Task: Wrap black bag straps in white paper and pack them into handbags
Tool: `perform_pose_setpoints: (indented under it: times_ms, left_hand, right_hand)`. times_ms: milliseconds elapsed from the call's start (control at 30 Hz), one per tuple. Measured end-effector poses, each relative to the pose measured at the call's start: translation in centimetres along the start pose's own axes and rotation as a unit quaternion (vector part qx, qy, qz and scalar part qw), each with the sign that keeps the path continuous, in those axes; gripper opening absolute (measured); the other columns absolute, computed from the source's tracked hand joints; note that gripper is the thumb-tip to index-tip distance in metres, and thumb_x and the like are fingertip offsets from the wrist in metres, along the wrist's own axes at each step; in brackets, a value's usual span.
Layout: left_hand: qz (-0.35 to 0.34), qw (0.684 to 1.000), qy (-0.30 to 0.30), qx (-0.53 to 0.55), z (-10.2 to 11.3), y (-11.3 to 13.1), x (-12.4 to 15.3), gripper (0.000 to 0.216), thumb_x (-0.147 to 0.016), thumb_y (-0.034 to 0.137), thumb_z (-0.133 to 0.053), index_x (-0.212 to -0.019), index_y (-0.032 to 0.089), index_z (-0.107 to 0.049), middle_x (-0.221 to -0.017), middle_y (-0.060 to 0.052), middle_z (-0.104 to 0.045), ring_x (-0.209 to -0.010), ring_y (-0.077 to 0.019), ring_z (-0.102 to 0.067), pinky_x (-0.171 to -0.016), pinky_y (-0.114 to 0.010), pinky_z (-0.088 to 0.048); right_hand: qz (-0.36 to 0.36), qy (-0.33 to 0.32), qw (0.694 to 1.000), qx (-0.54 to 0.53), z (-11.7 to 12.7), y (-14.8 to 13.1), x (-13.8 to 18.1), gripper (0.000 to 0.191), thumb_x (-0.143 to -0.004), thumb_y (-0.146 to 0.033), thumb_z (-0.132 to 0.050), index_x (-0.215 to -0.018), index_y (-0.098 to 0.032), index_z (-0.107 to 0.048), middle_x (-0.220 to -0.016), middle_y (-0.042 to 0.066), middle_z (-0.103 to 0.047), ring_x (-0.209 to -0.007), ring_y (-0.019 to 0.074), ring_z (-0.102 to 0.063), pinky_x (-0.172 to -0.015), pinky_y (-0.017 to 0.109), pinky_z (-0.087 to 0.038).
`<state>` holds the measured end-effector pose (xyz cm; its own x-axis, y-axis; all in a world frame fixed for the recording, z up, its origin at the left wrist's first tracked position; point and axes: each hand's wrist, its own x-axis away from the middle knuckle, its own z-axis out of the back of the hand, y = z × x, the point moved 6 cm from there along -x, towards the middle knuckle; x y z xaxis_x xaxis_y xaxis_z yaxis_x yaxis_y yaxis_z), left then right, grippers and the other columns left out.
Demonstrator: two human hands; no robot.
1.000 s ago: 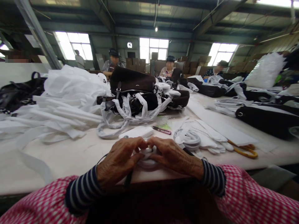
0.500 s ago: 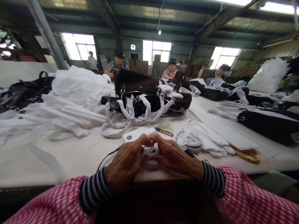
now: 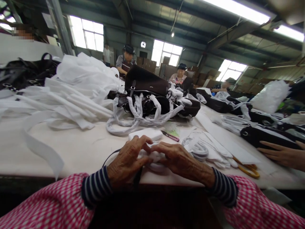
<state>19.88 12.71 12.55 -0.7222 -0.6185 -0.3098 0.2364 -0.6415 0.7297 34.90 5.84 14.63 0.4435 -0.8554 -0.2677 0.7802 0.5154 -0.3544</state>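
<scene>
A co-worker's hand [image 3: 282,156] has come in over the black bag [image 3: 256,136], well apart from your left hand [image 3: 127,160] and right hand [image 3: 183,160], which stay narrowly closed around the white bundle [image 3: 158,157] near the table [image 3: 84,159] edge, its handling undisturbed.

The big bag [image 3: 146,81] was very dark brown. Just in front of it, the straps [image 3: 156,108] were white; to its left, the cloth pile [image 3: 78,76] was white too. The tabletop [image 3: 83,156] was pale cream. Nearer than the bag lay snips [image 3: 171,136] with a pink handle and dark blades, beside a light green scrap [image 3: 173,129]. Nearest, the small bundle [image 3: 157,158] was white. Right of the bag and nearer, a coil [image 3: 199,151] was greyish white, gloves [image 3: 219,156] white, scissor handles [image 3: 249,174] yellow-orange. Nearer than the bag on both sides, sleeves [image 3: 54,200] showed pinkish-red and white checks, their cuffs [image 3: 97,187] navy with grey stripes.
</scene>
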Motion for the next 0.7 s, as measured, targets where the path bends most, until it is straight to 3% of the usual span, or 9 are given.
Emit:
perform_pose_setpoints:
  times_ms: [167, 333, 500, 700]
  left_hand:
    - [0.033, 0.999, -0.008, 0.012, 0.0, -0.9, -0.4, 0.032, -0.090, 0.036, -0.071, -0.115, 0.022, -0.057, -0.107, -0.006, -0.071, -0.104, -0.0275, -0.063, -0.093, -0.042, -0.047]
    - [0.009, 0.999, -0.025, -0.037, 0.2, -0.8, -0.8, 0.028, -0.091, 0.036, -0.072, -0.111, 0.022, -0.059, -0.105, -0.005, -0.070, -0.101, -0.0265, -0.063, -0.091, -0.040, -0.046]
    - [-0.042, 0.994, -0.048, -0.090, 0.2, -0.9, -0.8, 0.022, -0.096, 0.039, -0.065, -0.111, 0.023, -0.059, -0.106, -0.004, -0.067, -0.100, -0.0248, -0.060, -0.091, -0.039, -0.044]
    - [-0.050, 0.986, -0.053, -0.147, -0.1, -0.9, -0.6, 0.016, -0.098, 0.033, -0.058, -0.110, 0.023, -0.060, -0.104, -0.005, -0.063, -0.094, -0.0255, -0.058, -0.088, -0.042, -0.045]
  right_hand:
    - [-0.005, -0.059, 0.998, 0.005, 0.4, -0.4, -0.7, 0.037, -0.096, -0.013, -0.063, -0.130, -0.025, -0.064, -0.111, 0.006, -0.070, -0.096, 0.0190, -0.066, -0.084, 0.029, -0.048]
    - [0.004, -0.094, 0.995, -0.033, 1.2, -1.2, -1.2, 0.036, -0.095, -0.013, -0.063, -0.130, -0.020, -0.063, -0.118, 0.008, -0.072, -0.105, 0.0211, -0.066, -0.091, 0.031, -0.047]
    - [-0.002, -0.112, 0.993, -0.036, 1.3, -1.2, -1.4, 0.034, -0.093, -0.012, -0.064, -0.126, -0.020, -0.065, -0.110, 0.005, -0.070, -0.093, 0.0173, -0.065, -0.084, 0.027, -0.046]
    - [-0.002, -0.096, 0.994, -0.054, 0.8, -0.9, -1.7, 0.022, -0.086, -0.007, -0.068, -0.105, -0.017, -0.070, -0.096, 0.003, -0.067, -0.083, 0.0154, -0.061, -0.077, 0.026, -0.044]
